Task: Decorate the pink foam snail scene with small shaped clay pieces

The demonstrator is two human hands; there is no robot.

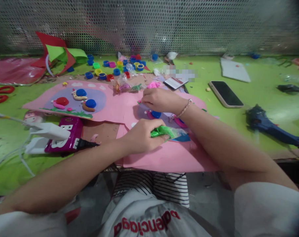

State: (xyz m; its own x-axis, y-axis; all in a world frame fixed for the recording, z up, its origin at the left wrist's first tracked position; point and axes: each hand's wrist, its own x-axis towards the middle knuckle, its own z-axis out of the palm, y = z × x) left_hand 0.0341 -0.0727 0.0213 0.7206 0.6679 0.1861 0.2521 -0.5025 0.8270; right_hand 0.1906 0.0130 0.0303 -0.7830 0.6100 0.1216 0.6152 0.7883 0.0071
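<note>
My left hand [145,135] is closed around a clear bag of bright green modelling clay [161,132], low over the near part of a pink card [149,162]. Farther up the same card, my right hand [161,99] has its fingertips pinched together at the upper left of a purple patch. A small green and pink bit shows at those fingertips; whether they grip it is unclear. Under the right wrist lie clay snails, one with a blue shell [156,114] and another partly covered. A blue piece [182,137] lies beside the bag.
To the left, another pink card [112,110] bears several clay snails. A purple power strip [67,131] with white plugs stands before it. Bottle caps [116,71] and clay bags [124,86] lie behind. A phone [225,93] and glue gun [270,126] are right, red scissors [1,93] left.
</note>
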